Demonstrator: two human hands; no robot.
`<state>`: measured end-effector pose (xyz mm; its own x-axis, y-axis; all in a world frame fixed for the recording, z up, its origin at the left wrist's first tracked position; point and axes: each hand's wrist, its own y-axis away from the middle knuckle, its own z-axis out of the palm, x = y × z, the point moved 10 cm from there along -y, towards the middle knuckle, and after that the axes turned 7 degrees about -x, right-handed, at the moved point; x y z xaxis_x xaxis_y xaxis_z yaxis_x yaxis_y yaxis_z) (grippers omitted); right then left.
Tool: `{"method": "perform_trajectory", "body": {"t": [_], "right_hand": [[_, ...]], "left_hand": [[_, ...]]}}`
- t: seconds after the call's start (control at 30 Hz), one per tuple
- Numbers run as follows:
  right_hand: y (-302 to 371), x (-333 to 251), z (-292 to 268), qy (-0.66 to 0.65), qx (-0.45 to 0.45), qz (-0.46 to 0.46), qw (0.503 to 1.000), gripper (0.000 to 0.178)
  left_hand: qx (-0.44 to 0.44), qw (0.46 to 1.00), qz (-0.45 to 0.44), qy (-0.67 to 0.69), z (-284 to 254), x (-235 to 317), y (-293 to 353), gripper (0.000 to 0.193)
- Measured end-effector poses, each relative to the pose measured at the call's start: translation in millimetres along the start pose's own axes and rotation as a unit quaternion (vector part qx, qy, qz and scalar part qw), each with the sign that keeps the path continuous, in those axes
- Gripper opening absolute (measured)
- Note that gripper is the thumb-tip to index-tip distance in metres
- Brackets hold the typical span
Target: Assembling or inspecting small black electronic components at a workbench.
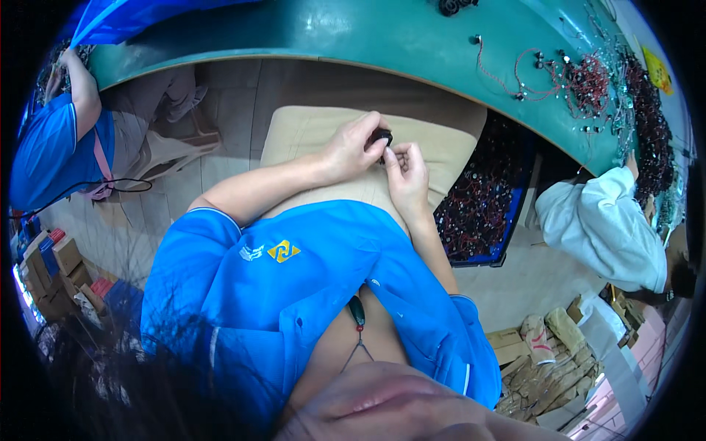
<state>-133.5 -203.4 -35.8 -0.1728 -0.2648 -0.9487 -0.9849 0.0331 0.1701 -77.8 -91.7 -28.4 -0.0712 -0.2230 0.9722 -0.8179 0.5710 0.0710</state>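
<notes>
Above my lap, my left hand (356, 149) is curled closed around a small, round black part (382, 137), gripped between thumb and fingers. The part looks ring-shaped, but the fingers cover much of it. My right hand (408, 175) is right beside it, thumb and fingers bent together in a pinch at the part's lower edge. Whatever lies between the right fingertips is too small and covered to make out. Under both hands a beige cloth (294, 132) spreads over my lap.
A green table (294, 33) curves ahead, with red-wired small parts (588, 84) heaped at its right. A blue-rimmed bin (482, 262) of similar parts stands right of my lap. People sit at left (55, 151) and right (603, 224). Cardboard boxes (66, 257) lie at lower left.
</notes>
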Motion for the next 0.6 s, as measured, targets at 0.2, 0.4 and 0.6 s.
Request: {"method": "perform_trajectory", "body": {"t": [0.2,0.4,0.6], "right_hand": [[0,-5,-19,0.019,0.035,-0.015,0.999,0.007],[25,-2,-111,0.182,0.171,0.027,0.968,0.009],[44,-16,-188,0.476,0.258,0.025,0.841,0.008]], "left_hand": [[-0.03,0.999,0.019,-0.022,9,13,-18,0.025],[-0.038,0.977,0.153,-0.142,-30,74,-54,0.026],[0.254,0.885,0.222,-0.322,-154,83,-102,0.025]]}}
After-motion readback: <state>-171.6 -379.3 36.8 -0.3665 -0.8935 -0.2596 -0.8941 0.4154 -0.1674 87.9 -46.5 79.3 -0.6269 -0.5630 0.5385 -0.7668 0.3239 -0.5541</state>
